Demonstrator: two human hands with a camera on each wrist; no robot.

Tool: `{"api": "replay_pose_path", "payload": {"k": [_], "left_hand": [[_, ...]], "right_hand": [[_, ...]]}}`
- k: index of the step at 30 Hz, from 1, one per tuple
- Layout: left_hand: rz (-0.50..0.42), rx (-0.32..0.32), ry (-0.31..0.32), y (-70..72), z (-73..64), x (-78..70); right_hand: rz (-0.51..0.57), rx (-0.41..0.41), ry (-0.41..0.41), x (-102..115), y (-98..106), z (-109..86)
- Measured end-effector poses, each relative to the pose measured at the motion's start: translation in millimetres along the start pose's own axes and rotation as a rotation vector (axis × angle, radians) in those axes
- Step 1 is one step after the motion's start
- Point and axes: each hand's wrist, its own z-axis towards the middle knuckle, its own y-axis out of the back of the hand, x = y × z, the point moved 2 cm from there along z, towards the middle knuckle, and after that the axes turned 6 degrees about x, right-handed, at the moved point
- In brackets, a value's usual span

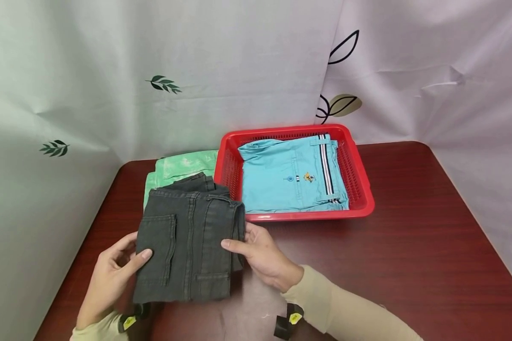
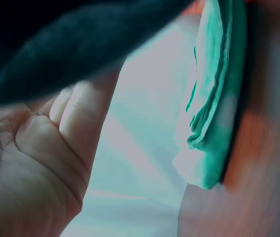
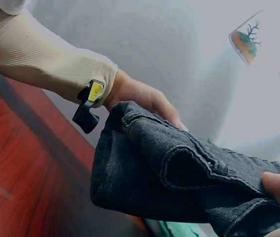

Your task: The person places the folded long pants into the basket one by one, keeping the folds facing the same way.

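Note:
Folded dark grey jeans (image 1: 181,246) hang between my two hands over the near left part of the table, a back pocket facing up. My left hand (image 1: 111,272) grips their left edge, thumb on top and the other fingers behind the cloth. On the opposite edge my right hand (image 1: 266,258) pinches the jeans, its thumb lying on the front layer. In the right wrist view the jeans (image 3: 144,163) show several thick folded layers, with the left hand (image 3: 144,98) beyond them. Dark cloth covers the left fingertips in the left wrist view.
A red plastic basket (image 1: 298,216) stands at the back of the table (image 1: 409,227), holding a folded light blue garment (image 1: 273,175) with a striped band. To its left lies a folded green garment (image 1: 187,163), partly behind the jeans. White patterned curtains (image 1: 239,71) enclose the table.

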Motion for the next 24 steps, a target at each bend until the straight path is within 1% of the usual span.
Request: {"api": "replay_pose_path", "payload": {"k": [5, 9, 13, 17, 19, 21, 24], "left_hand": [[-0.079, 0.013, -0.04, -3.3, 6.0, -2.1], [-0.06, 0.002, -0.068, -4.3, 12.0, -5.0], [-0.062, 0.002, -0.084, -4.6, 17.1, -9.3], [-0.045, -0.021, -0.08, -7.3, 20.2, -14.5], [-0.048, -0.029, -0.08, -8.7, 21.4, -17.1], [-0.032, -0.037, -0.082, -9.5, 22.2, -19.3], [-0.022, -0.035, -0.082, -9.4, 23.0, -21.6]], "right_hand": [[0.015, -0.002, 0.008, 2.7, 2.0, 1.0], [0.009, 0.0, 0.027, 6.9, 3.7, 0.2], [0.0, -0.006, 0.053, 11.4, 4.9, -0.6], [-0.004, -0.005, 0.071, 15.7, 5.6, -0.7], [-0.002, -0.005, 0.071, 17.8, 5.7, -0.8], [-0.003, -0.001, 0.066, 20.2, 5.6, -1.5], [0.003, 0.0, 0.057, 22.9, 5.5, -2.0]]}}
